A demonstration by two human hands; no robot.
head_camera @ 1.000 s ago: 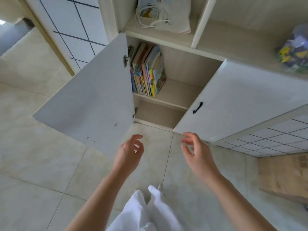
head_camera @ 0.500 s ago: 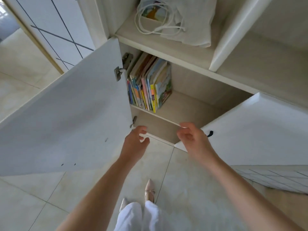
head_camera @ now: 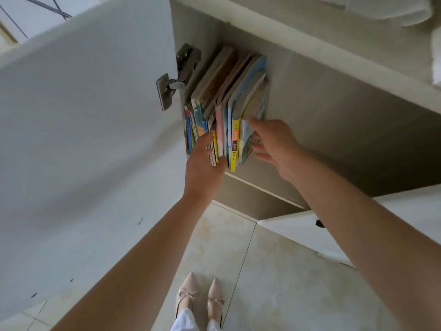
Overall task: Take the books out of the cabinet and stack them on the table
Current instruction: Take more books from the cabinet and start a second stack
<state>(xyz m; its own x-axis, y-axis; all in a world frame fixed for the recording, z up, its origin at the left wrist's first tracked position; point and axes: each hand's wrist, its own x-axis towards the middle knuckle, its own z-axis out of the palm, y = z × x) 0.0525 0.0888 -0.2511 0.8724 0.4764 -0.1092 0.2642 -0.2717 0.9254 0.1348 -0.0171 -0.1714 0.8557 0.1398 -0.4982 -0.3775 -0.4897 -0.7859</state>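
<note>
Reaching at 12 o'clock into the cabinet (head_camera: 322, 96), both hands are bracketing the upright row of books (head_camera: 229, 99), spines vertical: left hand (head_camera: 202, 163) open, fingers on the left-hand spines; right hand (head_camera: 274, 142) spread against the rightmost cover, gripping nothing yet.

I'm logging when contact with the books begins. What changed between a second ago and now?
Both hands reached up and forward from the floor side of the cabinet to the row of books. The left hand now touches the spines near the left of the row; the right hand touches the outermost cover on the right. Neither has clearly gripped yet. The books still stand on the shelf, and the left door is still open.
</note>
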